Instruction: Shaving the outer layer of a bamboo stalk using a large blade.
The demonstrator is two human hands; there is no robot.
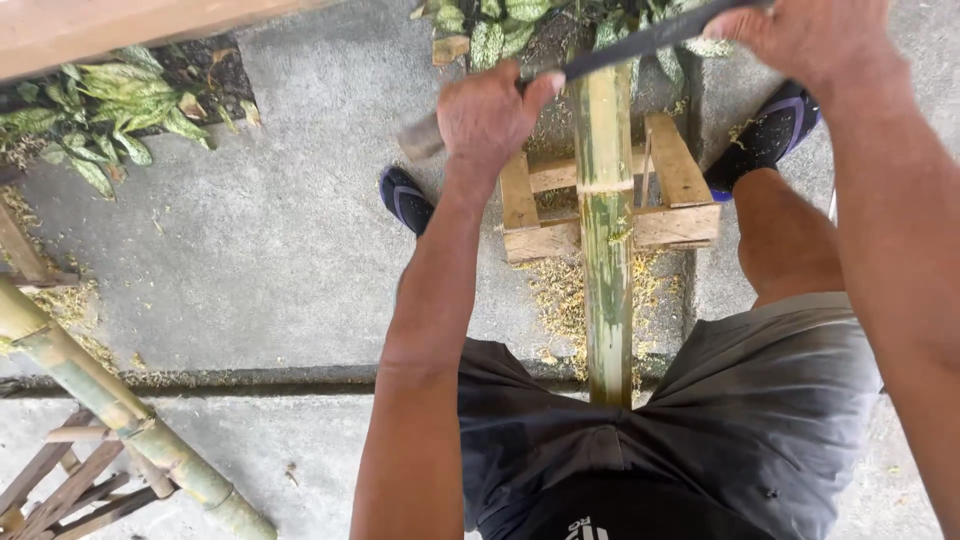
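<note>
Left hand [487,112] is gripping the handle, right hand [800,35] the far end, of a long dark metal blade [640,42]. Blade is lying across the upright green bamboo pole [606,230] at upper centre, above a small wooden pallet stand [672,190].

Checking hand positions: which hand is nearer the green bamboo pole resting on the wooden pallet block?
Left. The left hand grips the blade beside the green bamboo pole; the right hand is farther right.

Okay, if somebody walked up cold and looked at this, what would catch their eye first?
Probably the green bamboo pole running up the middle between the person's legs, resting on a small wooden stand. Across its top lies a long dark blade, with the left hand gripping one end and the right hand the other. Pale shavings litter the concrete below the stand.
</note>
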